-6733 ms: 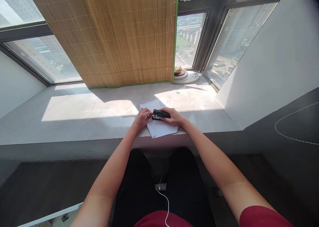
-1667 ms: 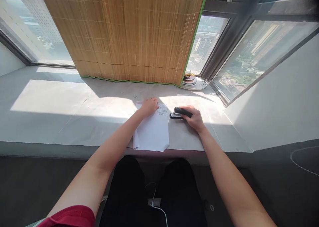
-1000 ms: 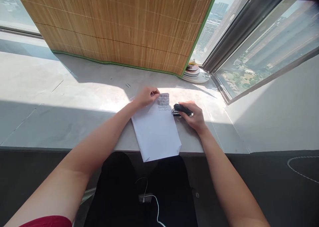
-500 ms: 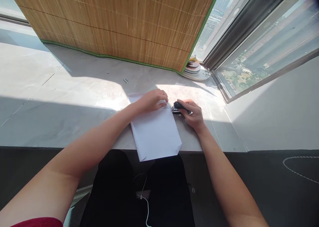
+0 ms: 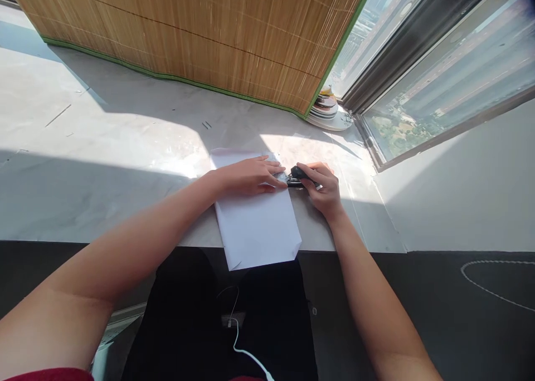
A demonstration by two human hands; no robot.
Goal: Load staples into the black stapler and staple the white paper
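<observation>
White paper [image 5: 259, 225] lies on the pale stone sill, its near end sticking out past the front edge above my legs. My left hand [image 5: 254, 175] rests flat on its upper part, fingers stretched toward the right edge. Beneath those fingers a greyish patterned patch [image 5: 278, 161] shows in part; I cannot tell what it is. My right hand [image 5: 324, 189] is wrapped round a black stapler [image 5: 297, 174], whose jaws meet the paper's right edge close to my left fingertips. Whether the stapler is pressed down cannot be made out.
A bamboo blind [image 5: 188, 30] with green edging hangs at the back. Stacked plates [image 5: 328, 113] stand in the far right corner by the window frame [image 5: 401, 41]. Small slivers [image 5: 207, 125] lie on the sill [image 5: 137, 141]. A white cable [image 5: 251, 353] runs between my legs.
My left hand has gone from raised, curled fingers to lying flat on the paper. My right hand keeps the stapler at the paper's edge. The view has shifted slightly.
</observation>
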